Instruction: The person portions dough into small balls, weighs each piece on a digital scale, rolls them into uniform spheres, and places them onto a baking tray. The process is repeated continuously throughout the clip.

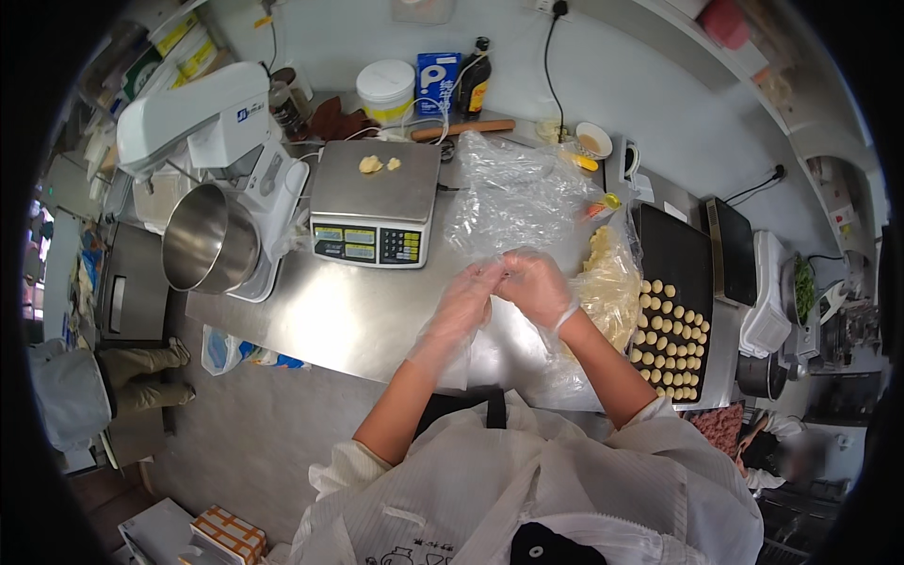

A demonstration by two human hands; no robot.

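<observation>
Gloved hands meet over the steel table [282, 306], soft dough [607, 297] close by

The left hand [461, 299] and right hand [537, 287], both in thin clear plastic gloves, come together at the fingertips above the table's front half. Their fingers are bent inward and gathered; whether they pinch anything cannot be told, since the film and the overlapping fingers hide the gap.

The pale yellow dough lies in clear plastic just beside the right hand, between the right forearm and a black baking tray [667, 240]. Rows of small dough balls [669, 348] fill the tray's nearer part. Two dough scraps [370, 164] sit apart on the digital scale's [372, 247] steel platform, beyond the left hand. A crumpled clear plastic sheet [508, 193] spreads ahead of both hands.

The bulk dough looks soft and dense, likely a little tacky, and would probably tear into lumps under a light pull; an exposed edge clear of the plastic seems the best hold. The balls look light and easily dented, so each is best taken low around its sides with loose fingertips. The scraps should lift easily by their rims. The sheet looks flimsy and slippery, better gripped by a bunched fold than a flat stretch.
</observation>
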